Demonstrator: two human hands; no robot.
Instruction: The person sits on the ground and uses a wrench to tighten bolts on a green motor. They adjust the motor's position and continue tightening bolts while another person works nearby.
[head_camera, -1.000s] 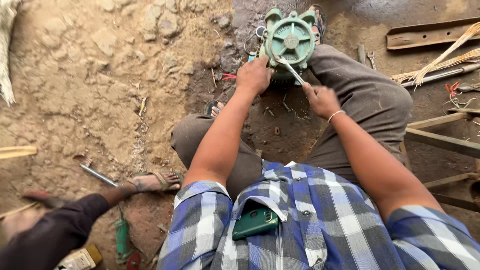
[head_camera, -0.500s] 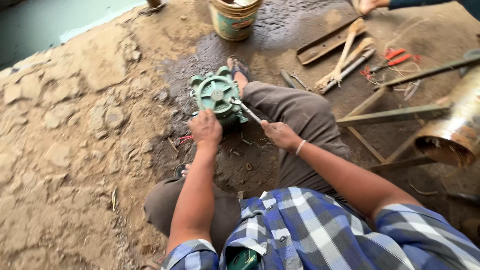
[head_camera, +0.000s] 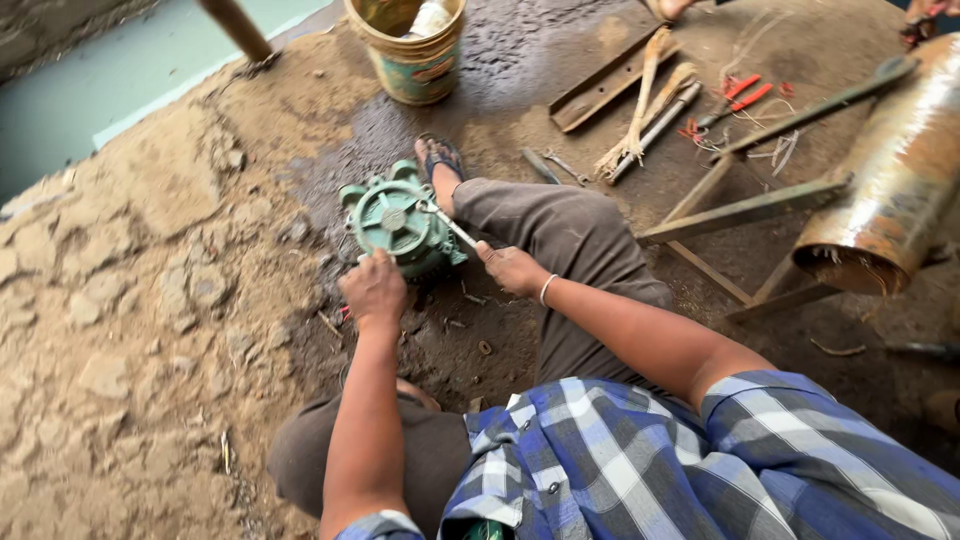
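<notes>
The green electric motor (head_camera: 400, 222) lies on its side on the dark, oil-stained ground, its round end cover facing up toward the camera, just beside the person's sandalled foot (head_camera: 440, 158). Its lower body is hidden behind the left hand (head_camera: 374, 290), which rests against the near edge of the casing with fingers curled; whether it actually clasps the casing cannot be told. The right hand (head_camera: 512, 268) is clenched around the handle end of a slim metal tool (head_camera: 452, 228); the handle is buried in the fist and the tip meets the end cover near its rim. Whether it is a wrench or a screwdriver cannot be made out. A thin bangle sits on the right wrist.

At the top edge a yellowish plastic bucket (head_camera: 412, 48) is cut off by the frame; a faded coloured label band wraps its lower wall, print unreadable, and a pale object inside is only partly seen. A wooden post (head_camera: 238, 28) leans in beside it, its top cut off. To the right lie a flat rusty bar (head_camera: 602, 84), red-handled pliers (head_camera: 738, 98) among wire scraps, and an angle-iron frame (head_camera: 742, 208). A large rusted metal cylinder (head_camera: 890, 178) rests on that frame, its far end out of view. Another person's foot shows only as a sliver at the top edge.
</notes>
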